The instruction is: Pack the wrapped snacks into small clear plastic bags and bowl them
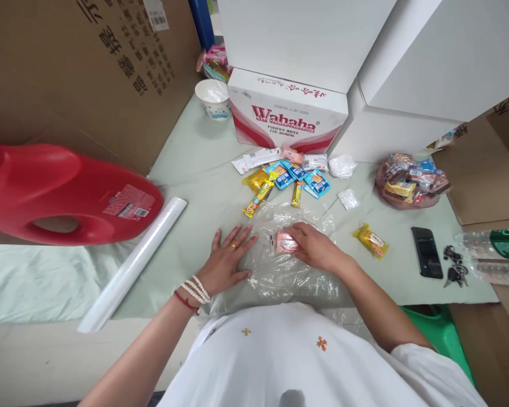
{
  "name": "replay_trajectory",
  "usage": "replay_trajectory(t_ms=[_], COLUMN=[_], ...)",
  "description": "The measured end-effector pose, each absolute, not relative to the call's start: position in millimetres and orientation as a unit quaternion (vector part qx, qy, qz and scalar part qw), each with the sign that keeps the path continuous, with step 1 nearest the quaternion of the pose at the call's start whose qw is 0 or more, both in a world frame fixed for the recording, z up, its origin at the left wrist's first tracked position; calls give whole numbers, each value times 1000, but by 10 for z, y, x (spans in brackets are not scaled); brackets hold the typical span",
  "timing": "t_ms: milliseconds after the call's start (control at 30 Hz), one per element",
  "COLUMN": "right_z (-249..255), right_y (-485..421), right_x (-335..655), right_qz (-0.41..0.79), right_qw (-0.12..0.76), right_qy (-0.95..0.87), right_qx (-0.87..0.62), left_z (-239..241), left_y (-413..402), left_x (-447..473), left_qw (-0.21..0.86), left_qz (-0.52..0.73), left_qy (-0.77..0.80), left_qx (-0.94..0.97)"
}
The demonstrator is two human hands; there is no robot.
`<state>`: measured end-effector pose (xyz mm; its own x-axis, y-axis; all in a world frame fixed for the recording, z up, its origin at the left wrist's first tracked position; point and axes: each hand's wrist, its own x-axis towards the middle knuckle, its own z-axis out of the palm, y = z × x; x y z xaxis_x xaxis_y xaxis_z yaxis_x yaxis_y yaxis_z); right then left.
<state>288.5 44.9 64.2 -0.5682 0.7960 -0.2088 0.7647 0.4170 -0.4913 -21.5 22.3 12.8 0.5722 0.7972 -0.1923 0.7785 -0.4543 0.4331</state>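
Note:
A sheet of clear plastic wrap (275,277) lies spread on the cloth-covered table in front of me. My left hand (229,257) rests flat at its left edge, fingers spread, a ring and white bead bracelets on it. My right hand (316,246) grips a small pink packaged snack (286,242) over the middle of the wrap; its fingers hide the packet's right end. Just beyond lie blue snack packets (317,183), a yellow stick packet (258,198), white stick packets (257,159) and another pink packet (292,154). A yellow wrapped snack (371,241) sits apart on the right.
At the back stand a Wahaha carton (288,116) and a paper cup (214,99). A red jug (89,198) and a white roll (133,263) are on the left. Rightward are a bag of snacks (411,181), a phone (426,252), keys (456,267) and plastic bottles (500,254).

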Motion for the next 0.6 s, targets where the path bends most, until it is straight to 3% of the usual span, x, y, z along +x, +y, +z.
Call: replay_trajectory(t_ms=[100, 267, 367, 500, 600], right_z=[701, 498, 275, 351, 562], right_y=[206, -500, -751, -550, -127], right_x=[3157, 3515, 3566, 3576, 3581], right_qz=[294, 308, 279, 302, 314], right_qw=[97, 80, 121, 208, 203], right_qy=[-843, -853, -840, -806, -777], right_qx=[-440, -414, -449, -465, -506], left_z=[161, 73, -29, -48, -2], left_y=[99, -57, -49, 109, 294], left_x=[-256, -282, -259, -186, -84], left_qw=[210, 232, 252, 272, 278], left_qz=[58, 59, 67, 122, 156], left_qy=[447, 341, 352, 428, 490], left_qx=[868, 909, 899, 853, 811])
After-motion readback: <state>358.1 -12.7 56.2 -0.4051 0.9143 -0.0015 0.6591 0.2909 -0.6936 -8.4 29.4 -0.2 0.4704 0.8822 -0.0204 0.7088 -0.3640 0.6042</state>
